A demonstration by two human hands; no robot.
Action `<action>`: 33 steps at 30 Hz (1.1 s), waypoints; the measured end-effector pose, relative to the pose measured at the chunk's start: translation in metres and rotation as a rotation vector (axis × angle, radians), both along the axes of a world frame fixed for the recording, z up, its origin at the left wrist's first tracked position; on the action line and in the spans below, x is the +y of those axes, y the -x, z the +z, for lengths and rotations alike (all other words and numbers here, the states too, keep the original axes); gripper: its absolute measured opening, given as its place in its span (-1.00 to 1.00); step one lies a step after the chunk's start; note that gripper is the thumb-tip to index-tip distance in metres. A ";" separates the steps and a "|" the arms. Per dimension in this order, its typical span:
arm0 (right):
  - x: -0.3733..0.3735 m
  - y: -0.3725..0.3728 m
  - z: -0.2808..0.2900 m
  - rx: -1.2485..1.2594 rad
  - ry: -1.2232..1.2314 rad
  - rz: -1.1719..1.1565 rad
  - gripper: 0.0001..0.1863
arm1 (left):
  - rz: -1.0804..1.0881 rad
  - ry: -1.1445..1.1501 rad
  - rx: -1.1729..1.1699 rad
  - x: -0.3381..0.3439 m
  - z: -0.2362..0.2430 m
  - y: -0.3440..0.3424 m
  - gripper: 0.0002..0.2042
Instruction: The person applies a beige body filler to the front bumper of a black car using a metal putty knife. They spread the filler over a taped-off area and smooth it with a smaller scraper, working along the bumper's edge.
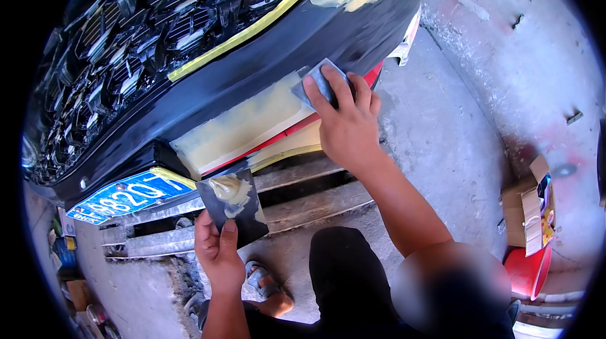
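Left hand (218,250) pinching dark square plate (221,208), cream putty (231,189) on top, held just beside blue licence plate (136,196). Right hand (347,115) gripping small grey spreader (322,85), fingers over its face, at right end of cream patch (243,125) on black bumper (262,66).

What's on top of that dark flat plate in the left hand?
Thick cream-coloured paste sits on the dark plate. The plate's surface under the paste is covered, so it can't be seen.

Room opens right of the bumper (252,72), while slats (315,211) obstruct beneath.
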State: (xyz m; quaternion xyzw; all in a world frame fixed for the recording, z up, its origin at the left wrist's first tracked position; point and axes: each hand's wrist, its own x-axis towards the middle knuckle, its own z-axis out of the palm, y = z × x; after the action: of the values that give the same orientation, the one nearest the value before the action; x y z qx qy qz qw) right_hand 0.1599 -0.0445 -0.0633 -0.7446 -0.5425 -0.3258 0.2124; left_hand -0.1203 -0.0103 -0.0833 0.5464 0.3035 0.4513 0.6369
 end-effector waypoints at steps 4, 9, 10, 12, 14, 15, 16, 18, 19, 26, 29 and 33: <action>-0.010 -0.004 -0.021 0.009 0.024 -0.019 -0.35 | 0.005 0.016 0.035 -0.001 -0.001 -0.003 -0.68; -0.025 -0.003 -0.027 0.070 0.077 -0.026 -0.34 | -0.010 0.043 0.003 -0.001 -0.002 -0.008 -0.69; -0.029 0.001 -0.023 0.086 0.068 -0.038 -0.35 | -0.011 0.037 0.005 -0.001 -0.001 -0.008 -0.69; -0.030 0.006 -0.005 0.090 0.029 -0.029 -0.35 | -0.013 0.046 -0.006 -0.003 0.002 -0.011 -0.69; -0.022 0.009 0.012 0.087 -0.032 0.017 -0.35 | -0.013 0.050 -0.002 -0.005 0.003 -0.011 -0.69; -0.017 0.008 0.014 0.073 -0.052 0.029 -0.35 | -0.017 0.048 -0.004 -0.005 0.002 -0.012 -0.69; -0.011 0.006 0.015 0.059 -0.072 0.041 -0.36 | -0.021 0.047 -0.006 -0.006 0.002 -0.013 -0.69; 0.001 0.001 0.012 0.042 -0.102 0.061 -0.37 | -0.017 0.038 -0.009 -0.006 0.000 -0.012 -0.69; 0.004 -0.001 0.007 0.040 -0.101 0.054 -0.37 | -0.014 0.034 -0.010 -0.006 0.000 -0.013 -0.69; -0.010 0.004 0.004 0.076 -0.022 0.018 -0.37 | -0.029 0.034 -0.004 -0.002 -0.001 -0.010 -0.68; -0.008 0.008 0.018 0.094 -0.075 0.057 -0.37 | -0.023 0.038 -0.012 -0.003 -0.001 -0.013 -0.68; 0.008 -0.003 -0.003 0.091 -0.116 0.050 -0.37 | -0.037 0.031 -0.011 -0.004 -0.003 -0.016 -0.67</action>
State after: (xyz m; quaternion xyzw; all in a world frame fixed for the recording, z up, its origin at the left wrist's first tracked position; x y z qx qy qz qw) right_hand 0.1627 -0.0367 -0.0665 -0.7315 -0.5307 -0.3170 0.2876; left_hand -0.1042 -0.0143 -0.0858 0.5397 0.2967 0.4376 0.6551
